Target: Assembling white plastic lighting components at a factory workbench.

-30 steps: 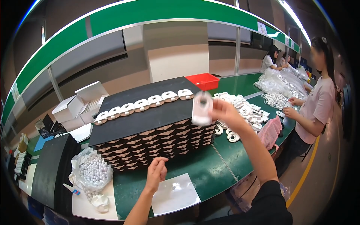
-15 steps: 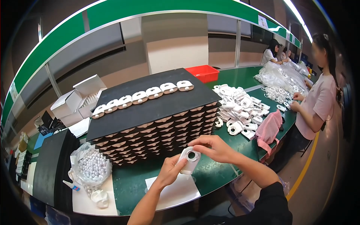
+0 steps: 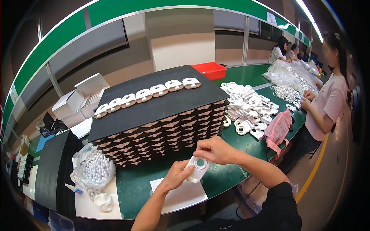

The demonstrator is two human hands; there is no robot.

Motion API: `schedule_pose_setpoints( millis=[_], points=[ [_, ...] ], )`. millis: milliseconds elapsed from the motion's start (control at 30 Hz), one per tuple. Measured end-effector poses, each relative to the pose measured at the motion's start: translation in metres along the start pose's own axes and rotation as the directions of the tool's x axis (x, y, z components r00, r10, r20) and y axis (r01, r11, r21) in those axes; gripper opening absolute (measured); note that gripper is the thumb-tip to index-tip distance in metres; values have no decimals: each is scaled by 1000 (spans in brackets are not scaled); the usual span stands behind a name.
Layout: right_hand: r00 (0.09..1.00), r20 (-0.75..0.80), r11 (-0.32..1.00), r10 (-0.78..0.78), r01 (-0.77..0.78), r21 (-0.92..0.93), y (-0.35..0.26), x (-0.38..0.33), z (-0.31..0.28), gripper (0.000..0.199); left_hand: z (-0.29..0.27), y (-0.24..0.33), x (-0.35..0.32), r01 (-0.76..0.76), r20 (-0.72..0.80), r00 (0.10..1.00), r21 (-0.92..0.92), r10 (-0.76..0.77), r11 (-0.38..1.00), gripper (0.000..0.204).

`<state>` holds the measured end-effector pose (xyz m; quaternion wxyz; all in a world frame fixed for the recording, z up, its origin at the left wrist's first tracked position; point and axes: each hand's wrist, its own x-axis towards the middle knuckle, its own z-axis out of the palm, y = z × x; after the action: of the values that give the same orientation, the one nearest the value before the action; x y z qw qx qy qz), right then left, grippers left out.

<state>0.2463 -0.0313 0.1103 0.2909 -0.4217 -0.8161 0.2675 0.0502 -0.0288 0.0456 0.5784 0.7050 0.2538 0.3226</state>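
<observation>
A white plastic housing with a round hole (image 3: 197,175) is gripped between the thumb and fingers of my left hand (image 3: 177,174), above a white sheet (image 3: 168,208) at the table's front edge. My right hand (image 3: 214,150) is closed over the upper rim of the housing, its fingertips pinched at the ring round the hole. Whether a separate small piece sits in those fingertips is hidden. Behind both hands rises a tall stack of black boards (image 3: 162,119) with pale pieces between the layers. On its top board stands a row of similar white housings (image 3: 143,95).
Loose white housings (image 3: 248,106) lie heaped at right, beside a pink mesh bag (image 3: 277,129). A bag of white balls (image 3: 95,167) and a small glue bottle (image 3: 73,188) sit at left. A red bin (image 3: 210,71) stands behind. At right, a co-worker (image 3: 327,100) handles small parts.
My right hand has come down and inward onto the housing's rim, its fingers more curled. The housing has tilted and moved slightly right in my left hand. The view has shifted a little.
</observation>
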Motion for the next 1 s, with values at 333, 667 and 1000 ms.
schedule_pose_setpoints(
  millis=[333, 667, 1000],
  points=[
    [972, -104, 859, 212, -135, 494, 7, -19, 39, 27, 6, 0, 2, -94, -343, 938, -146, 38, 985, 34],
    [930, -341, 929, 137, -1, 371, 5, -16, 26, 16, 8, -13, 6, -102, -280, 953, 77, 119, 992, 35],
    [701, -712, 976, -43, -122, -179, 41, 74, -153, 42, 4, -5, 13, -62, -320, 947, -309, -42, 949, 27]
  ],
)
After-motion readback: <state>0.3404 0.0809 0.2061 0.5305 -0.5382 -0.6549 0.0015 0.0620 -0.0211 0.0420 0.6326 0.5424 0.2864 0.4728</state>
